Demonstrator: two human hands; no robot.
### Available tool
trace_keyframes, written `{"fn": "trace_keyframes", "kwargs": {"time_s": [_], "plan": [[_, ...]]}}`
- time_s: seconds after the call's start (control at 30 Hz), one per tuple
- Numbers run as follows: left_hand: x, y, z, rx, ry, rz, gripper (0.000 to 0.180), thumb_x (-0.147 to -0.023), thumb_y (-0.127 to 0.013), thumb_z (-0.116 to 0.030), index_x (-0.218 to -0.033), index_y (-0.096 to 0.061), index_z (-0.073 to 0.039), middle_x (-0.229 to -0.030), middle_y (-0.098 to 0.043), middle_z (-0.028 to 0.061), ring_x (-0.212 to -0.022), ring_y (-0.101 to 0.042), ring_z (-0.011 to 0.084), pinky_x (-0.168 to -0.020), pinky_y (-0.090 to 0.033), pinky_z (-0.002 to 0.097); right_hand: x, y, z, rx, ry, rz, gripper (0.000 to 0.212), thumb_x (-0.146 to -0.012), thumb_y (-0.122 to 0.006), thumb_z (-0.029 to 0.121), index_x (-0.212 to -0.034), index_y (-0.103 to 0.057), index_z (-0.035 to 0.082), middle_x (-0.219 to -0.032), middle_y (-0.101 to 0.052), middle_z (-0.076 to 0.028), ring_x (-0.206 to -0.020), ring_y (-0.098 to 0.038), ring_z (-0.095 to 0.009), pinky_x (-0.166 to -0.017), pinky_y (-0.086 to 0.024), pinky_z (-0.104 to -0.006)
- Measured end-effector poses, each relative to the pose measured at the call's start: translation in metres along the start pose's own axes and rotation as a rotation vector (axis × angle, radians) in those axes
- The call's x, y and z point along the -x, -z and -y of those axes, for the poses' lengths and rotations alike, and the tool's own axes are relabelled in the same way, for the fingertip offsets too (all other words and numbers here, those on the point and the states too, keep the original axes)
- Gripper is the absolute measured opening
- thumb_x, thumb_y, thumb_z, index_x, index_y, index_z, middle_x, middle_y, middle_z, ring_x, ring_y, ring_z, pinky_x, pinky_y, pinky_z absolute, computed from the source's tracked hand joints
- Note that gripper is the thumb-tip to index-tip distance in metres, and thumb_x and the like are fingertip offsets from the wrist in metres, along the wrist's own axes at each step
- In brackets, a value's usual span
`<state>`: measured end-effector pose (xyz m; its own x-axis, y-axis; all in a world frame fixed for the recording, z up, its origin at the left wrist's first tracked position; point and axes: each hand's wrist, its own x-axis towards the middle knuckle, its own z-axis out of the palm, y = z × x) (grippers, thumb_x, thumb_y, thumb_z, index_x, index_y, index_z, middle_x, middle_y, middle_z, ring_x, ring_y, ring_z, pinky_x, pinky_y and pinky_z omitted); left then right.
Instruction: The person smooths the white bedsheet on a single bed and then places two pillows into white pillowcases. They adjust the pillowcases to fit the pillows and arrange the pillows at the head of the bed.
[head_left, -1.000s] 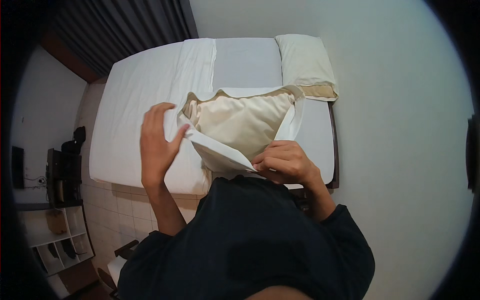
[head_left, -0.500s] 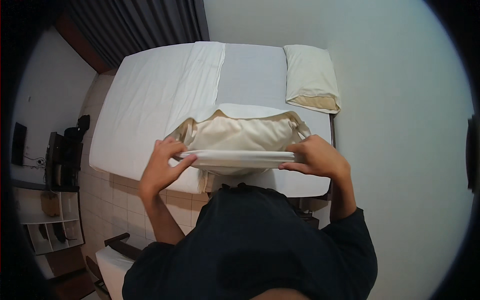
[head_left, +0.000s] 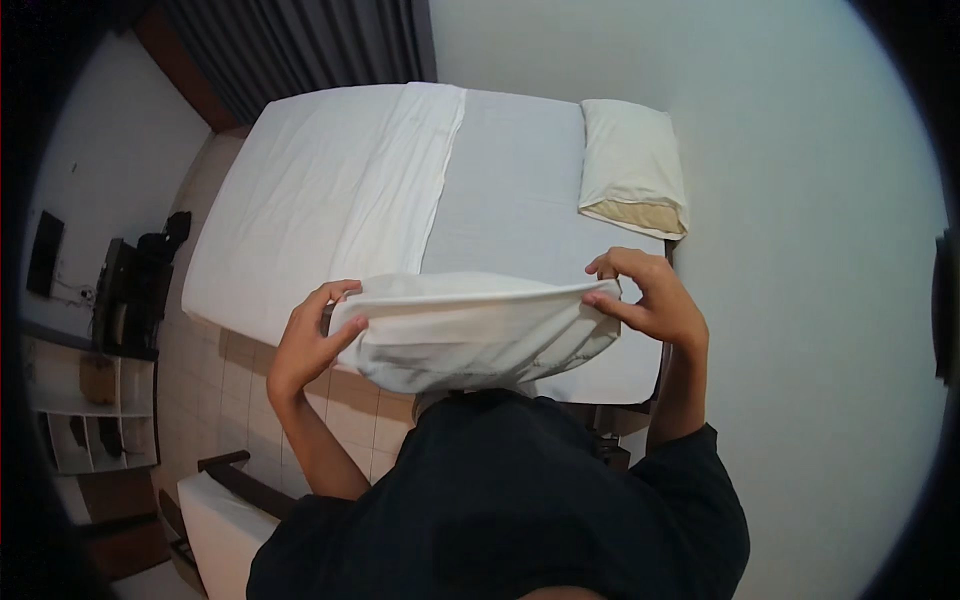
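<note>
The pillow (head_left: 475, 335) is fully enclosed in its white case and gripped at both ends by the left hand (head_left: 305, 345) and right hand (head_left: 650, 300). Placement on the bed (head_left: 500, 180), at 12 o'clock, remains.

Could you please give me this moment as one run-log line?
left hand: grips pillow end | right hand: grips other end | bed beyond

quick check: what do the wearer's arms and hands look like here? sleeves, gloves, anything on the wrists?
Both hands bare: left hand, right hand. No gloves; no watch, rings or bands visible. Forearms uncovered. A dark, near-black short-sleeved top ends around the elbows.
</note>
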<state>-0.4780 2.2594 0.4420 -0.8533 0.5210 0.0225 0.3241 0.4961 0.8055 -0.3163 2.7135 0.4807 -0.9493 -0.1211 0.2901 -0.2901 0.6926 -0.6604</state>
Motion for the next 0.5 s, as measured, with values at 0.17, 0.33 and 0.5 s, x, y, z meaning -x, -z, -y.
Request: {"fn": "trace_keyframes", "kwargs": {"time_s": [0.17, 0.33, 0.5], "plan": [[0.007, 0.003, -0.006, 0.043, 0.262, 0.062, 0.035, -0.1, -0.082, -0.03, -0.112, -0.075, 0.001, -0.097, -0.078, 0.0094, -0.089, -0.065, 0.0125, -0.077, -0.053, 0.0312, 0.006, -0.018, -0.009, 0.043, -0.138, -0.008, 0.034, -0.099, -0.083, 0.031, -0.1, -0.07, -0.001, -0.089, -0.071, -0.015, -0.076, -0.063, -0.033, -0.071, -0.051, -0.0411], [0.01, 0.006, 0.005, -0.016, 0.022, -0.033, 0.029, -0.099, -0.081, -0.026, -0.096, -0.078, 0.003, -0.09, -0.078, 0.0077, -0.086, -0.068, 0.0177, -0.084, -0.053, 0.0352, 0.023, -0.025, 0.007, 0.094, -0.301, -0.002, 0.033, -0.099, -0.082, 0.032, -0.103, -0.071, 0.001, -0.092, -0.073, -0.016, -0.083, -0.067, -0.035, -0.077, -0.052, -0.043], [0.006, 0.023, 0.004, -0.165, -0.055, -0.001, 0.026, -0.099, -0.08, -0.024, -0.095, -0.079, 0.002, -0.091, -0.077, 0.0068, -0.086, -0.067, 0.0182, -0.08, -0.05, 0.0336, 0.051, -0.062, 0.081, 0.326, 0.01, -0.211, 0.034, -0.087, -0.09, 0.023, -0.114, -0.073, 0.011, -0.121, -0.073, -0.009, -0.125, -0.066, -0.031, -0.111, -0.046, -0.0521]]}}
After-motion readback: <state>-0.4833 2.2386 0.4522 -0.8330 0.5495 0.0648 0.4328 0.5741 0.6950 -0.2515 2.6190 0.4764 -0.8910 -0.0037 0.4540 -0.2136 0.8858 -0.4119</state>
